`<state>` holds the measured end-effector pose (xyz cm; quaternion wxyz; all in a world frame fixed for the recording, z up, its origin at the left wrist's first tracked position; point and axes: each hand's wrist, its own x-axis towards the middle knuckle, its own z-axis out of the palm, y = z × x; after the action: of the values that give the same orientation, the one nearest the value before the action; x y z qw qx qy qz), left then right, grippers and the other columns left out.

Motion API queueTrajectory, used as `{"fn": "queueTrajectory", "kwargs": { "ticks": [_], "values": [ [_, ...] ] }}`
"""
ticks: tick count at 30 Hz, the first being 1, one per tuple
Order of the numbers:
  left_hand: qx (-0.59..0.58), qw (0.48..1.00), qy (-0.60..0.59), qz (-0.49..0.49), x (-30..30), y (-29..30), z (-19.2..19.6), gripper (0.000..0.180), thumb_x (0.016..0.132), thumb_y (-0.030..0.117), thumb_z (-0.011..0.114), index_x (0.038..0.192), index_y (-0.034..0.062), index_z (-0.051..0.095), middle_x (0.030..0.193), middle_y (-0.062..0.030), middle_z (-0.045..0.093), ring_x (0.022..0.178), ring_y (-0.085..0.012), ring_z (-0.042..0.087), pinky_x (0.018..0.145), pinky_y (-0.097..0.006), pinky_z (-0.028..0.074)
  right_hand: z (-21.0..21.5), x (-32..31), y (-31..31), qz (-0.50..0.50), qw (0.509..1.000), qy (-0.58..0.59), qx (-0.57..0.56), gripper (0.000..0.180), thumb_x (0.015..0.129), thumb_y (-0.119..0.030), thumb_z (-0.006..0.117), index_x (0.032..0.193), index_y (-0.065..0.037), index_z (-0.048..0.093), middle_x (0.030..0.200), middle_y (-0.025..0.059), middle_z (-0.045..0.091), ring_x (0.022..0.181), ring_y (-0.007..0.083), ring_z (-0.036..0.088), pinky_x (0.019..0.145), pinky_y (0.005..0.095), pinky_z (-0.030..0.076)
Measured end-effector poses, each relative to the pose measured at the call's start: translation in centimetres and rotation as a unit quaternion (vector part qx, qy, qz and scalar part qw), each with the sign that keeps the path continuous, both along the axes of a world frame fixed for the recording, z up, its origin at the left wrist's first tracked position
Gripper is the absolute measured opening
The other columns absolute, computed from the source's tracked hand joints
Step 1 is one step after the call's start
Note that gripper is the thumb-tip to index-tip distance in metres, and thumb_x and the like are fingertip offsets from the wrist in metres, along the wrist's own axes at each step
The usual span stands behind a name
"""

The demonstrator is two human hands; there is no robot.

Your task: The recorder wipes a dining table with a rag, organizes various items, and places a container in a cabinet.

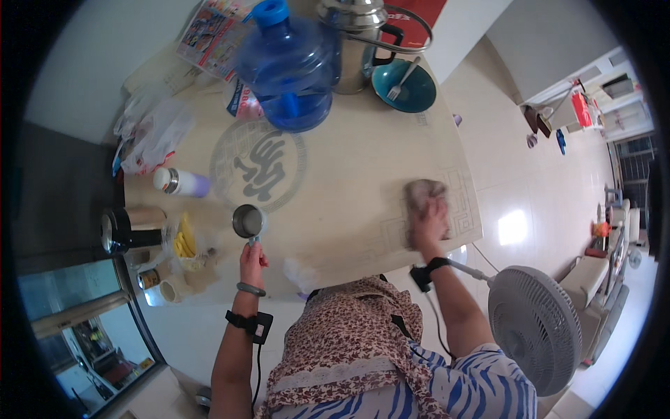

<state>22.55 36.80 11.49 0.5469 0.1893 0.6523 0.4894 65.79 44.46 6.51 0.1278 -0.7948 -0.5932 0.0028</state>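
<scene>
Head view. Read the clock from the centre of the desk [349, 164], with 12 at its far edge. Your left grip [252, 256] is closed around the handle of the mug [248, 221], between 7 and 8 o'clock. The mug's open mouth faces up; you cannot tell whether its base touches the desk.

Your right grip [432, 221] lies on the cloth [422, 188], between 3 and 4 o'clock, near the desk's right-hand edge. Its fingers extend over the fabric; blur means you cannot tell whether they pinch it.

Locate the jug [289, 87] at 12, the kettle [354, 66] beside it at 1, and the bowl [421, 100] at 2, with a fork [396, 91] in it. The flask [185, 183] lies at 9, and the plastic bag [159, 136] rests near 10. Beyond the desk, the fan [536, 328] is at 4.
</scene>
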Motion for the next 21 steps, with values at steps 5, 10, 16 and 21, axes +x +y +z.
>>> {"fn": "queueTrajectory", "kwargs": {
  "ticks": [5, 10, 16, 21],
  "values": [
    [0.029, 0.997, 0.009, -0.076, 3.6, 3.4, 2.4, 0.022, 0.092, 0.027, 0.050, 0.078, 0.0107, 0.047, 0.062, 0.0027, 0.043, 0.053, -0.0067, 0.043, 0.049, -0.022, 0.036, 1.2, -13.3, -4.5, 0.260, 0.960, 0.092, -0.045, 0.037, 0.071, -0.019, 0.061, 0.108, -0.016, 0.057, 0.127, 0.0111, 0.043, 0.119, 0.0332, 0.036, 0.093, 0.0504, 0.031],
    [0.023, 0.986, 0.014, -0.167, 6.7, 6.5, 2.2, 0.020, 0.092, 0.026, 0.049, 0.082, 0.0089, 0.050, 0.063, 0.0022, 0.044, 0.053, -0.0063, 0.043, 0.049, -0.022, 0.037, 1.9, -11.7, -4.8, 0.318, 0.943, 0.091, -0.026, 0.035, 0.073, -0.019, 0.059, 0.108, -0.016, 0.058, 0.125, 0.0093, 0.045, 0.120, 0.0287, 0.038, 0.098, 0.0496, 0.029],
    [0.028, 0.967, 0.034, -0.250, 11.7, 10.3, 0.0, 0.020, 0.092, 0.025, 0.050, 0.080, 0.0088, 0.050, 0.063, 0.0026, 0.044, 0.051, -0.0069, 0.044, 0.046, -0.022, 0.036, -0.7, 4.2, -4.0, 0.049, 0.998, -0.009, -0.041, 0.035, 0.076, -0.012, 0.055, 0.111, -0.016, 0.054, 0.127, 0.0117, 0.044, 0.121, 0.0332, 0.038, 0.097, 0.0440, 0.033],
    [0.031, 0.955, 0.038, -0.292, 17.4, 15.1, -2.4, 0.021, 0.091, 0.027, 0.051, 0.081, 0.0084, 0.051, 0.063, 0.0021, 0.045, 0.048, -0.0071, 0.043, 0.045, -0.022, 0.036, 0.2, 11.6, -2.6, -0.152, 0.988, 0.011, -0.020, 0.050, 0.078, -0.019, 0.060, 0.125, -0.016, 0.044, 0.133, 0.0125, 0.039, 0.127, 0.0322, 0.030, 0.103, 0.0464, 0.025]
  ]
}}
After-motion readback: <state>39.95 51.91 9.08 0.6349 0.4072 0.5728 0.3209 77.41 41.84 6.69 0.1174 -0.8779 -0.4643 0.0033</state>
